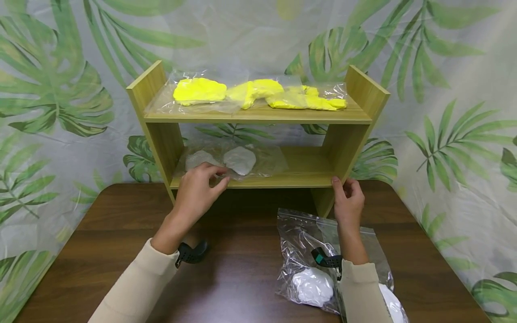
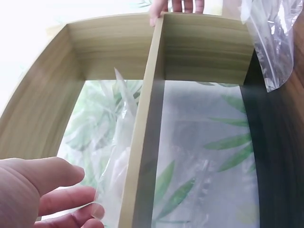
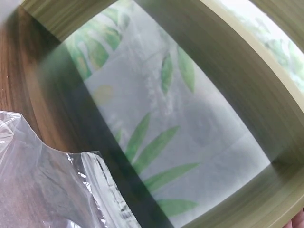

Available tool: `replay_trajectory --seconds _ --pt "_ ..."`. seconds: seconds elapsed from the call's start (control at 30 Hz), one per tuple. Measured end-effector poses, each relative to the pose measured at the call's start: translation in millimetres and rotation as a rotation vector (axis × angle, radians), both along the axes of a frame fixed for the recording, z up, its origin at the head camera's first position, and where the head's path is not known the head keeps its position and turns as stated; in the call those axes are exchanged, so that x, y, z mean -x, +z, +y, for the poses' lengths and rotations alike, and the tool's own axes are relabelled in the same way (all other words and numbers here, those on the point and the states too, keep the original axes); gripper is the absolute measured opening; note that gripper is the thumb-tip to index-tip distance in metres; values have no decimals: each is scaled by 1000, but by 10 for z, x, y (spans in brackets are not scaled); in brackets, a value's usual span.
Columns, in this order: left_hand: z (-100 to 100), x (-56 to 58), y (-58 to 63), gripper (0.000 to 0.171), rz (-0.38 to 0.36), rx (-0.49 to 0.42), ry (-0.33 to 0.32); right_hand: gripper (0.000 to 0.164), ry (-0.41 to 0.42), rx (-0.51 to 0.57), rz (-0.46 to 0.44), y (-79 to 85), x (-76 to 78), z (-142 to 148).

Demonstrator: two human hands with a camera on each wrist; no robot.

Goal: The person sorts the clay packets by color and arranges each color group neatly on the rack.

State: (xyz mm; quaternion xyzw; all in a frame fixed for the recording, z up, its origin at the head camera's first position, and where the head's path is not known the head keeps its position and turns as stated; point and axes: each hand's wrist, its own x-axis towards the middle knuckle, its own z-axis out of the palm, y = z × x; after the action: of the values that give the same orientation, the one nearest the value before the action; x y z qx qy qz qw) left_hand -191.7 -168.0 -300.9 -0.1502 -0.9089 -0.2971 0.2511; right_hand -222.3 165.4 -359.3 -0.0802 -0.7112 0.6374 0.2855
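A wooden shelf rack [image 1: 258, 117] stands on the table. On its lower board lie clear plastic bags, one holding a flat white lump [image 1: 240, 160], another a white lump [image 1: 200, 159] partly behind my left hand [image 1: 197, 186]. That hand is at the board's front edge, thumb and fingers apart; in the left wrist view its fingertips are right beside the clear bag [image 2: 116, 156]. My right hand [image 1: 348, 202] grips the rack's right side panel where the lower board meets it, thumb in front and fingers round the outer side.
Yellow lumps [image 1: 199, 91] in clear bags line the top board. On the brown table [image 1: 238, 269], under and beside my right forearm, lie zip bags with white lumps [image 1: 313, 286]. A leaf-patterned cloth [image 1: 448, 148] hangs behind the rack.
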Motion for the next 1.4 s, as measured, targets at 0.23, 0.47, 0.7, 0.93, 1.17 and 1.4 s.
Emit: replay_trajectory --seconds 0.23,0.47,0.7,0.93,1.17,1.4 --pt "9 -68 -80 17 -15 29 13 34 -18 -5 15 -182 137 91" --pt "18 -171 -140 18 19 -24 9 29 -27 -2 40 -180 129 79" --pt "45 -365 -204 19 92 -102 22 31 -15 9 48 -171 144 50" --pt "136 -478 -350 24 24 -130 -8 25 -12 18 35 -168 169 53" --pt "308 -495 -654 22 -139 -161 -36 26 0 18 49 -11 35 -13" --pt "474 -526 -863 18 -191 -178 -83 18 -1 9 60 111 -80 -65"
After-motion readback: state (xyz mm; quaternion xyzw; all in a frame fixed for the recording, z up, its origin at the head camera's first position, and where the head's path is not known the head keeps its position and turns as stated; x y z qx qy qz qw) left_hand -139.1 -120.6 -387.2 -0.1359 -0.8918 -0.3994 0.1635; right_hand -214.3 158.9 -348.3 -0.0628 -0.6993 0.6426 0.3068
